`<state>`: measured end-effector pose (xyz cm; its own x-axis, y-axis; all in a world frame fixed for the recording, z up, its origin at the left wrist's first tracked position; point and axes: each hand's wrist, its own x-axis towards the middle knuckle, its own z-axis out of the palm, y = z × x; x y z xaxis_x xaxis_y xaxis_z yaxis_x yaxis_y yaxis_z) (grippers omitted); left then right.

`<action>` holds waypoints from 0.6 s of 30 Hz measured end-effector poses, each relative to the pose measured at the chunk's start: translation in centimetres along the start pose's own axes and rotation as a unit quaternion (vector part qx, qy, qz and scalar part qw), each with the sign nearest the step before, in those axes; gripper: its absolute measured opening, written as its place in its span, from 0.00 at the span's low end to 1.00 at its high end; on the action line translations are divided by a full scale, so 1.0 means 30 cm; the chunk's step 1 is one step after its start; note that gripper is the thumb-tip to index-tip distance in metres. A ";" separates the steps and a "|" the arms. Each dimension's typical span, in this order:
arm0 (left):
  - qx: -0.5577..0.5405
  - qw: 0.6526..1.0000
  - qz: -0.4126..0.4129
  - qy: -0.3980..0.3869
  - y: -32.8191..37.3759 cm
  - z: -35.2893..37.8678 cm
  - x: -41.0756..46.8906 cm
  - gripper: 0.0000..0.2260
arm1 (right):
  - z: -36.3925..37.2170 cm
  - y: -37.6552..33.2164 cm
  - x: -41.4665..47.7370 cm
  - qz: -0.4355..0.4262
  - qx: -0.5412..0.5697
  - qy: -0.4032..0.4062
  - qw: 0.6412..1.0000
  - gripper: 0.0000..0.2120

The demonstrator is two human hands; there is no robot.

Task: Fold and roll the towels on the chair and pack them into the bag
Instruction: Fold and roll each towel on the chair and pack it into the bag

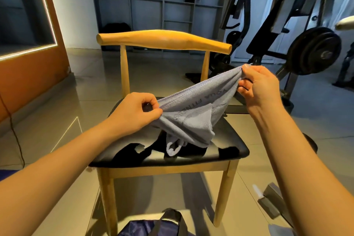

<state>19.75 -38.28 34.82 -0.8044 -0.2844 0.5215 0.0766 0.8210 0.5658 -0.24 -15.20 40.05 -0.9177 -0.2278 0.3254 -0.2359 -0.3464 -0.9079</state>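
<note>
A pale lavender-grey towel [193, 113] with printed lettering hangs stretched above the black seat of a wooden chair [235, 145]. My left hand [137, 111] pinches one corner of its hemmed edge, low and to the left. My right hand [258, 86] grips the other corner, higher and to the right. The towel's lower part sags in a bunch and touches the seat. A dark blue bag [153, 226] with a black strap sits on the floor in front of the chair, partly cut off by the bottom edge.
Black weight machines with a plate-loaded bar [314, 50] stand close on the right. Grey shelving [162, 0] lines the back wall. An orange panel with a lit strip [28, 63] is on the left. A grey metal piece [272, 199] lies on the tiled floor at lower right.
</note>
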 end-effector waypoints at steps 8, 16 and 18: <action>0.034 0.997 -0.060 0.042 -0.032 -0.028 0.026 0.06 | 0.003 -0.001 -0.006 -0.008 0.002 0.018 1.000 0.04; -0.058 0.983 -0.075 0.157 -0.031 -0.105 0.081 0.07 | 0.009 -0.019 0.002 -0.027 -0.015 0.035 0.999 0.04; -0.062 0.986 -0.064 0.141 -0.014 -0.143 0.097 0.06 | 0.008 -0.036 0.012 -0.026 -0.027 0.037 0.999 0.04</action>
<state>19.90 -41.59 38.84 -0.6175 -0.5225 0.5880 0.0708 0.7075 0.7031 -0.24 -15.13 41.21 -0.9245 -0.1412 0.3541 -0.2994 -0.3060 -0.9037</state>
